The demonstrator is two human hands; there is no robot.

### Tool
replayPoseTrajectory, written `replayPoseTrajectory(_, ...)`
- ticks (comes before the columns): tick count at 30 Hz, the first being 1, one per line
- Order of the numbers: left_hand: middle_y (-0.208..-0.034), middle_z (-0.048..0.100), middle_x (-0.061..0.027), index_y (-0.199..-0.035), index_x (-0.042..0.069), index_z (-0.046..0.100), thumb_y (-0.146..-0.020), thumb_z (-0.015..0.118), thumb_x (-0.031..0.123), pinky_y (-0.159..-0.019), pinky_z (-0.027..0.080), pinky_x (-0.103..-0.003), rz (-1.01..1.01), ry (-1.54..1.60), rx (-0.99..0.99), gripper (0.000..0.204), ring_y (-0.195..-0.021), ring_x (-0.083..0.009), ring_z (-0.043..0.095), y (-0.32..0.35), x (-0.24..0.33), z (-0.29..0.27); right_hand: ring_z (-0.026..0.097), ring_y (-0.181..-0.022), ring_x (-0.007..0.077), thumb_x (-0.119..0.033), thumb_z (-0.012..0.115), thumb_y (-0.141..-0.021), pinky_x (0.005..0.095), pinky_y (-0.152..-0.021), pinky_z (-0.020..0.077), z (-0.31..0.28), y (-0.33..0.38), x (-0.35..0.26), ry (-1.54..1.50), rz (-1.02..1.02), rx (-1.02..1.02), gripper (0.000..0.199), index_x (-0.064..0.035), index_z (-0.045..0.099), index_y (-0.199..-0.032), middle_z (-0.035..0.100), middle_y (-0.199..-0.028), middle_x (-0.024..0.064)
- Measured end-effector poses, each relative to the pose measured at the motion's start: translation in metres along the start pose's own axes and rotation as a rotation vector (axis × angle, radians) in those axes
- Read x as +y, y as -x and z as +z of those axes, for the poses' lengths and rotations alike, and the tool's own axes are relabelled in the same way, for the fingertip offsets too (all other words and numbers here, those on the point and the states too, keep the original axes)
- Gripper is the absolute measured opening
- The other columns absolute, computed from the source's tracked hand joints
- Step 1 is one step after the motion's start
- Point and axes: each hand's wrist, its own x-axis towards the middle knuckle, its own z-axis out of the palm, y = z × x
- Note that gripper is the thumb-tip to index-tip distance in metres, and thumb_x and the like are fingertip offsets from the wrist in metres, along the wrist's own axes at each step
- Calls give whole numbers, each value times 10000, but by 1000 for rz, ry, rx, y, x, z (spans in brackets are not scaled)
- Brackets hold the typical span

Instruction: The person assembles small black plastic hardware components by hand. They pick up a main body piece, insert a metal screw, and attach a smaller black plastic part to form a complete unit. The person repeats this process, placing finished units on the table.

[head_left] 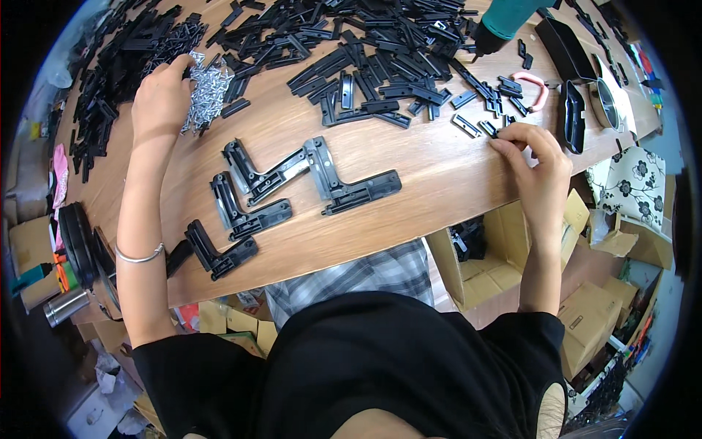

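My left hand (162, 95) reaches to the far left with its fingers curled down at the edge of a heap of small silver screws (208, 94). Its fingertips are partly hidden, so whatever they pinch does not show. On the right, my right hand (540, 155) pinches a small black plastic part (488, 129) between thumb and index finger, close above the table. Beside it lies a short black piece with a silvery face (466, 125). Between my hands rest several L-shaped black plastic pieces, among them a large one (351, 179) and a smaller one (219, 249).
A big heap of black strips (395, 55) spreads across the back of the wooden table (431, 183). A teal power driver (504, 22) hangs point-down above it. Near the right edge are a pink-red ring (540, 89) and black trays (574, 117). Cardboard boxes (504, 256) stand below.
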Motion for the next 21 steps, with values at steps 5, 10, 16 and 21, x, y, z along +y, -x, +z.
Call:
replayPoseTrajectory(5,-947,609,-112,-1061,154,616,-815,599,90,-764,486,-400,186,244,190,255,-906,-316,588,10,35,-23,585,-694,205,-18,696,-713,304,-658,467,3,-20,-18,-58,-46,-41,141,-27,671,-851,655,-807,83)
replayPoseTrajectory(10,-877,608,-111,-1014,52,623,-809,654,141,-722,476,-314,304,624,-62,225,-804,-232,607,23,106,-51,588,-820,242,-52,684,-722,333,-728,477,44,-47,-43,-237,-458,-48,81,-39,671,-801,662,-826,70)
replayPoseTrajectory(16,-798,605,-108,-943,33,625,-790,683,141,-683,473,-319,324,637,-176,196,-749,-233,603,31,110,-51,579,-818,252,-57,664,-718,354,-770,472,61,-54,-47,-130,-506,-136,93,-47,678,-810,662,-811,66)
replayPoseTrajectory(21,-780,615,-124,-880,27,632,-744,725,204,-703,482,-367,278,722,-115,242,-749,-277,613,31,118,-40,573,-823,272,-50,655,-713,365,-775,469,51,-62,-49,-97,-478,-234,98,-25,668,-806,660,-805,77)
